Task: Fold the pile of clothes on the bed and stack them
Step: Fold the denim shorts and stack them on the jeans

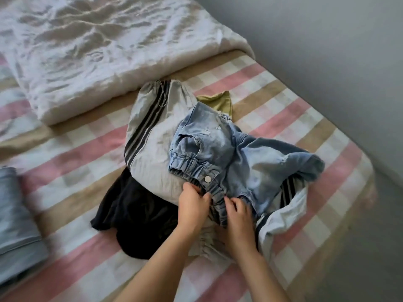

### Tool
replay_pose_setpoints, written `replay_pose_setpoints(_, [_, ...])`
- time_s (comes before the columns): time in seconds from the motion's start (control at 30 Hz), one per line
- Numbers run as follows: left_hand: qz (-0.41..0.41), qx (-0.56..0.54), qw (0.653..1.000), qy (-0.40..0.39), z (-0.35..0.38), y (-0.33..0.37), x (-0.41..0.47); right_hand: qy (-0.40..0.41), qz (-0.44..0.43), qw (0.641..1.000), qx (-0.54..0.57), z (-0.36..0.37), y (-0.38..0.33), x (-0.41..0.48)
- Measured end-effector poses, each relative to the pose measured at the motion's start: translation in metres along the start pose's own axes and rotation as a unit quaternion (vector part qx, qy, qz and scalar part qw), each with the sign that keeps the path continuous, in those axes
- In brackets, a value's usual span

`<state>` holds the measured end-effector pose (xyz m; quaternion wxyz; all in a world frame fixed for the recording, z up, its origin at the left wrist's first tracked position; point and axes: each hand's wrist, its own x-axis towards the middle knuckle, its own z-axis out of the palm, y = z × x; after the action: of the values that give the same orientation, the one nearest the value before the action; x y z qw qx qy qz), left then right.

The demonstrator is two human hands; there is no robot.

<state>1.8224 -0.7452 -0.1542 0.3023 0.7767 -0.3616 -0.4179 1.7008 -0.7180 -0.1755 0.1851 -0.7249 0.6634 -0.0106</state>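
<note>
The pale blue denim garment [239, 153] sits on top of the pile, crumpled rather than flat. It lies a little right of the middle of the bed, near the edge that runs along the wall. Its fabric is washed-out and faded, with a few frayed, distressed patches on the far part. The gathered elastic waistband [192, 168] is bunched into tight ridges and carries a single metal snap button [207, 179].

Both hands are on that waistband at the near side. The left hand [192, 207] has its fingers curled into the gathered edge just below the button. The right hand [238, 219], right beside it, pinches the same band with bent fingers, so each is clasping denim.

Under the denim lie light grey trousers [152, 131] with dark stripes down the side and a thin drawcord at the far end. More of the same striped fabric shows to the right of the denim. A black garment [135, 214] spreads out from under the grey one toward the near left. An olive-green piece [218, 101] pokes out at the far side.

All of this rests on a checked sheet [76, 162] of pink, beige and white. A folded blue-grey garment [15, 214] lies apart at the left edge. A rumpled white duvet [87, 51] is doubled over at the far end, and a grey wall [327, 51] runs along the right.
</note>
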Motion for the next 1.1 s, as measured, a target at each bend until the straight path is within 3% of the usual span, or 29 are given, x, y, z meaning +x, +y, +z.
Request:
replay_pose_setpoints(0.13, [-0.012,-0.098,0.995,-0.010,0.004,0.003,-0.017,-0.007,0.010,0.992,0.127,-0.007,0.007,-0.007])
replay_pose_setpoints(0.3, [-0.052,-0.141,0.989,0.005,0.022,0.010,-0.036,0.014,0.010,0.986,0.168,-0.015,0.007,-0.010])
replay_pose_setpoints(0.4, [-0.076,-0.215,0.973,0.021,0.016,0.011,-0.030,0.053,-0.002,0.981,0.187,-0.017,0.005,-0.015])
replay_pose_setpoints(0.5, [-0.079,-0.201,0.976,-0.007,0.005,0.008,-0.029,0.116,-0.014,0.976,0.185,-0.021,0.000,-0.024])
replay_pose_setpoints(0.67, [-0.090,-0.266,0.960,-0.016,-0.018,0.009,-0.041,0.195,-0.100,0.958,0.185,-0.043,-0.030,-0.051])
replay_pose_setpoints(0.9, [-0.102,-0.480,0.870,-0.053,-0.111,-0.012,-0.085,0.199,-0.242,0.925,0.213,-0.070,-0.102,-0.108])
replay_pose_setpoints(1.1, [-0.146,-0.557,0.816,0.051,-0.180,-0.078,-0.155,0.149,-0.349,0.900,0.216,-0.054,-0.162,-0.178])
